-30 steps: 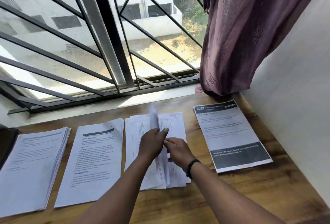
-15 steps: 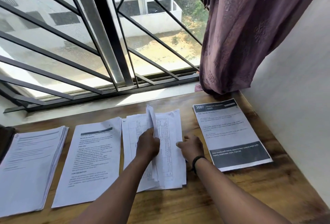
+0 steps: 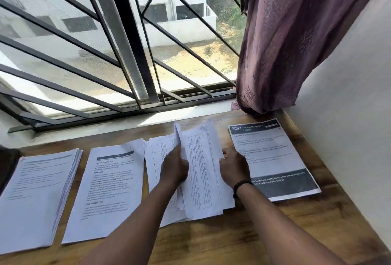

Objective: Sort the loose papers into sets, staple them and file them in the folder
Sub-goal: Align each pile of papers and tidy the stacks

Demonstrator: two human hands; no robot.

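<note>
Head view shows four lots of paper laid side by side across the desk [image 3: 232, 241], likely so each set stays separate while you sort. Your left hand [image 3: 174, 169] rests on the third stack [image 3: 203, 171], its fingers curled round a sheet [image 3: 178, 135] that it holds up on edge, so the printed table beneath is open to read. Your right hand [image 3: 233, 168] lies at that stack's right edge, fingers bent against the paper; whether it pinches the edge or only steadies it, you cannot tell from here. That hand also partly covers the dark-banded sheet [image 3: 273, 159], which lies just beside the stack on the right. Left of your hands lie a thin set [image 3: 105, 188] and, furthest left, a thick pile [image 3: 38, 197], both well clear of your fingers. Sorting looks to be the step in hand. No stapler or folder can be made out.
</note>
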